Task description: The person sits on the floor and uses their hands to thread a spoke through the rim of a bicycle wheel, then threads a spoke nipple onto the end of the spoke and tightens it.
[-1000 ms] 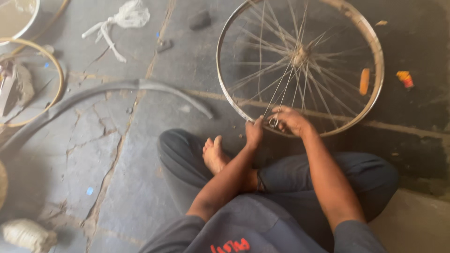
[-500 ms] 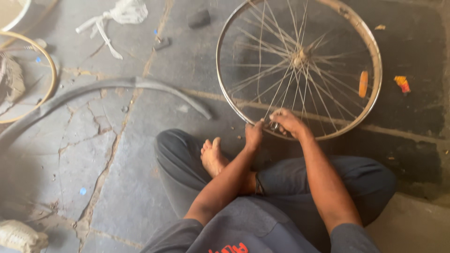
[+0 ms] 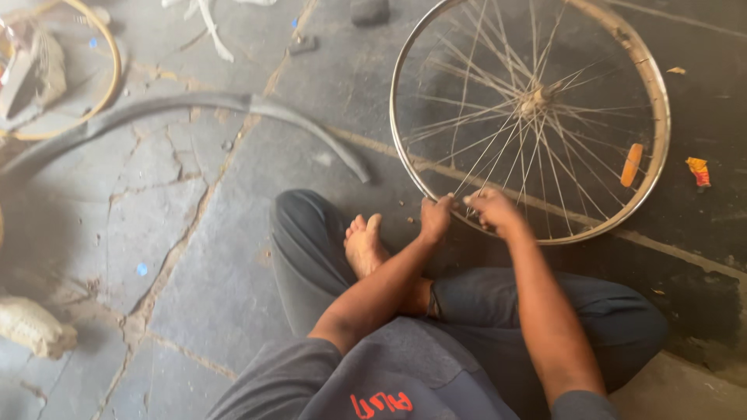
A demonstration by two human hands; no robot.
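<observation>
A bare metal bicycle wheel [image 3: 657, 101] with thin spokes and a central hub [image 3: 535, 99] lies flat on the stone floor in front of me. An orange reflector [image 3: 632, 164] is clipped among its spokes on the right. I sit cross-legged with one bare foot [image 3: 363, 246] showing. My left hand [image 3: 435, 220] grips the near edge of the rim. Just to its right, my right hand [image 3: 493, 211] is closed at the rim where the spokes meet it; whatever it pinches is hidden by the fingers.
A curved grey mudguard strip [image 3: 194, 105] lies on the cracked floor to the left. Another rim with a yellowish edge [image 3: 111, 70] sits at the far left. A pale bundle [image 3: 31, 327] rests bottom left, and an orange scrap [image 3: 698, 170] lies right of the wheel.
The view has tilted down and shifted slightly, so the wheel sits higher in the picture. Both hands stay at the same spot on the near rim.
</observation>
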